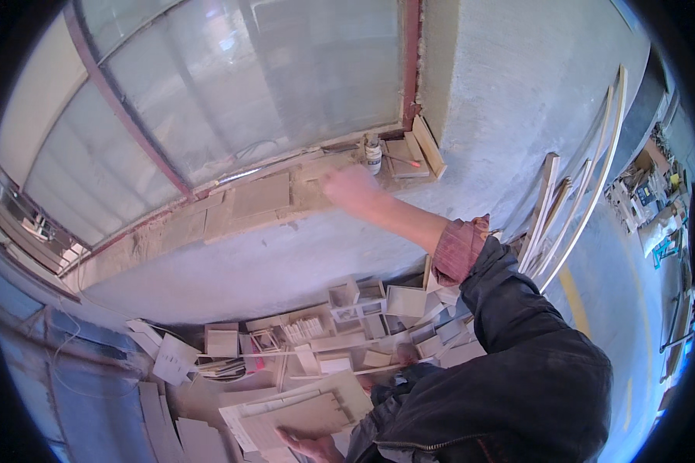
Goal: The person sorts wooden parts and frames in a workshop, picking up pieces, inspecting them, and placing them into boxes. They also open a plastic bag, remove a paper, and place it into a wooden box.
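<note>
My right hand (350, 186) reaches over a dusty window sill (310, 202), just left of a small white bottle (373, 155). It is blurred, with the fingers curled in, and whether anything is in them does not show. Low in the view, my left hand (313, 447) grips the near edge of a flat brown board (301, 418), its thumb over the face. Larger pale panels (347, 390) lie behind or under that board. On the sill beside the bottle rests a pencil-like stick with an orange end (412, 164), on a small wooden board (402, 151).
Thin flat boards (260, 195) lie along the sill below a framed window (255, 87). Small wooden boxes and offcuts (356, 301) crowd the floor against the wall. Long wooden strips (605, 150) lean at the right. More clutter (648, 191) stands at the far right.
</note>
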A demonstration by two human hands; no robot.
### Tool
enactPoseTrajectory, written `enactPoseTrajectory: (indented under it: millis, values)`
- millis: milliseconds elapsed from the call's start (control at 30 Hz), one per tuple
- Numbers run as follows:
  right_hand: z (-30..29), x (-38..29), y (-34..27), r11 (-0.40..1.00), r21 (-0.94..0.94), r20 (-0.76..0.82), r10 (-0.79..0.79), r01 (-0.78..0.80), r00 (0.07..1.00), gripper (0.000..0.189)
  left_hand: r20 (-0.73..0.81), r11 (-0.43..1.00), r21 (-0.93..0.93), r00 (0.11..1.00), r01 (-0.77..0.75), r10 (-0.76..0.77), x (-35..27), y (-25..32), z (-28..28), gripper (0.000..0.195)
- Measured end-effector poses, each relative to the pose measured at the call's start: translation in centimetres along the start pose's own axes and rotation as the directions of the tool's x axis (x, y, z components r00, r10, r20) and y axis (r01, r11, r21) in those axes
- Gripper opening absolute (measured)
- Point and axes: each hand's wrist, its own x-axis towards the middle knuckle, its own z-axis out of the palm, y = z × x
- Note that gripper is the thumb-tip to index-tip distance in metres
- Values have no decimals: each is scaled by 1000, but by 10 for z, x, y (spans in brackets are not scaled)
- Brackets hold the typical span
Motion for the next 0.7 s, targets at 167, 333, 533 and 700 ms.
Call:
enactPoseTrajectory:
  millis: [167,333,533,700]
  values:
    - [0,-24,2,990,133,-188,-28,53,982,13,72,999,14,996,-48,47,-11,2,9,86]
    - [2,-68,20,943,324,-263,167,-76,950,17,-29,948,317,999,-6,16,-27,1,23,89]
    - [6,-97,75,924,317,-401,334,-213,853,21,-90,960,280,995,-18,45,-46,-2,45,85]
    - [7,-81,92,924,281,-314,344,-259,885,23,147,0,988,944,-154,297,-81,12,51,87]
